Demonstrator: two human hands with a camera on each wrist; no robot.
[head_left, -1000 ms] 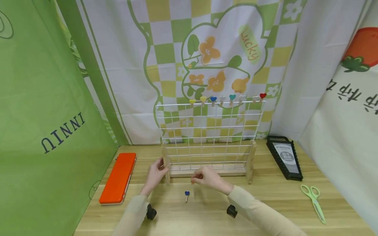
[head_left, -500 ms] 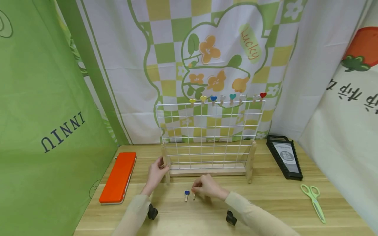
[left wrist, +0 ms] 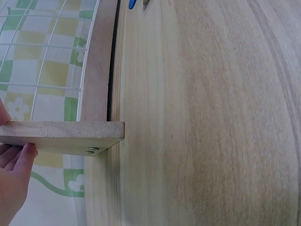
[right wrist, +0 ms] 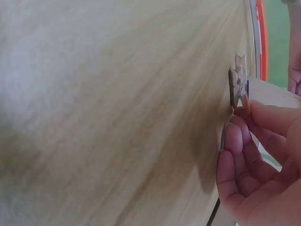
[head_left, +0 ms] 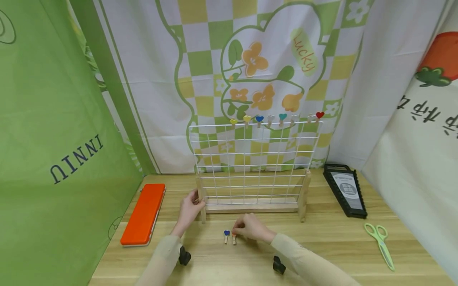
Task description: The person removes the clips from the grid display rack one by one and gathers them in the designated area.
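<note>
"What's the right hand (head_left: 250, 227) doing?"

"Pinching the orange peg (head_left: 234, 240) by its coloured end."

"Where is that peg?"

"Low at the table (head_left: 229, 270), in front of the rack (head_left: 252, 207), just beside the blue peg (head_left: 226, 236). Whether it touches the table, I can't tell."

"And the left hand (head_left: 189, 208)?"

"It grips the rack's left leg (left wrist: 70, 131), thumb and fingers on opposite sides."

"Other pegs (head_left: 259, 119)?"

"Clipped along the rack's top edge."

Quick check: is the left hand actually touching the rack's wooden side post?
Touching. The left wrist view shows it: the left hand grips the wooden side post, pressed against it with no gap.
</note>
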